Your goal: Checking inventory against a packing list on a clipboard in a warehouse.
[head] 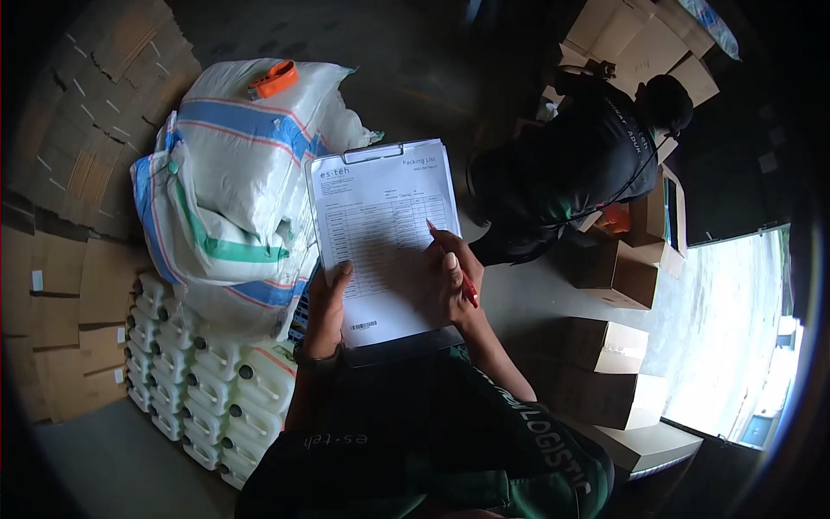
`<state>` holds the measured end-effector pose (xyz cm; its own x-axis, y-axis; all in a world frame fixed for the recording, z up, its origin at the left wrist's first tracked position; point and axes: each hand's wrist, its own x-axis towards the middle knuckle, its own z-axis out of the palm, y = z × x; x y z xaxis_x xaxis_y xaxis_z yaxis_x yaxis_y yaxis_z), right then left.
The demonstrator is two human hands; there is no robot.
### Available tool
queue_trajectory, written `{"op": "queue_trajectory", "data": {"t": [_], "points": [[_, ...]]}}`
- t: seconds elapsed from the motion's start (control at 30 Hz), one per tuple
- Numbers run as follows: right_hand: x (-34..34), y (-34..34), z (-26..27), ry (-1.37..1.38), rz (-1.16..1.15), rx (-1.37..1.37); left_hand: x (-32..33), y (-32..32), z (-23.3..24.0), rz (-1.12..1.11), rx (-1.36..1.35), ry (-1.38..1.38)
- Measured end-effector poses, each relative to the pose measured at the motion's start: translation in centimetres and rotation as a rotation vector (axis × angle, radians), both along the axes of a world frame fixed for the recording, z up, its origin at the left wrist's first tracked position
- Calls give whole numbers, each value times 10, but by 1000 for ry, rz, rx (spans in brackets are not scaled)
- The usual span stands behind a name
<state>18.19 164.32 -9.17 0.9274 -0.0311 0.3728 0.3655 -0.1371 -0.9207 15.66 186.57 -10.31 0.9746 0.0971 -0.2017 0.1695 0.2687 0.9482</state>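
Note:
A clipboard (373, 357) with a metal clip (373, 152) is held up before my chest. On it lies a printed sheet (382, 318) bearing a table and a printed code. My left hand (326, 311) grips the clipboard's lower left edge, its thumb resting on the paper. In my right hand (459, 279) is a red pen (469, 289), its tip over the right-hand columns of the table. That hand rests against the sheet's right side and shades part of the page. Small handwritten marks show on the sheet, too fine to tell apart.
Left of the clipboard stand large white woven sacks (233, 156) with an orange strap roll (273, 79) on top. Several white jerrycans (214, 383) fill the lower left, beside stacked cardboard (58, 272). A co-worker (570, 149) bends over cartons at right; more cardboard boxes (616, 276) stand near a bright doorway (726, 324).

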Motion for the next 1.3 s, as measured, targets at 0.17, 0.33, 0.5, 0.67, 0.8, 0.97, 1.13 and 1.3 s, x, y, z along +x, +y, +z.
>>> {"op": "queue_trajectory", "data": {"t": [0.17, 0.33, 0.5, 0.67, 0.8, 0.97, 1.13, 1.3], "points": [[91, -11, -13, 28, -184, 53, 97, -7, -8, -69, -2, 9], [165, -40, -3, 128, -234, -143, 190, -32, -1, -109, -45, 32], [247, -64, 7, 63, -332, -134, 285, -54, -20, -221, -56, -11], [361, -104, -6, -125, -345, -269, 416, -88, -26, -295, 226, -185], [476, -135, 1, -191, -451, -373, 543, -134, -21, -313, 152, -328], [618, -178, 20, -133, -548, -429, 697, -179, -20, -358, 97, -425], [713, -216, 24, -38, -549, -207, 808, -221, -4, -408, 119, -459], [775, -250, -34, 72, -661, -174, 888, -263, -45, -541, 148, -442]]}}
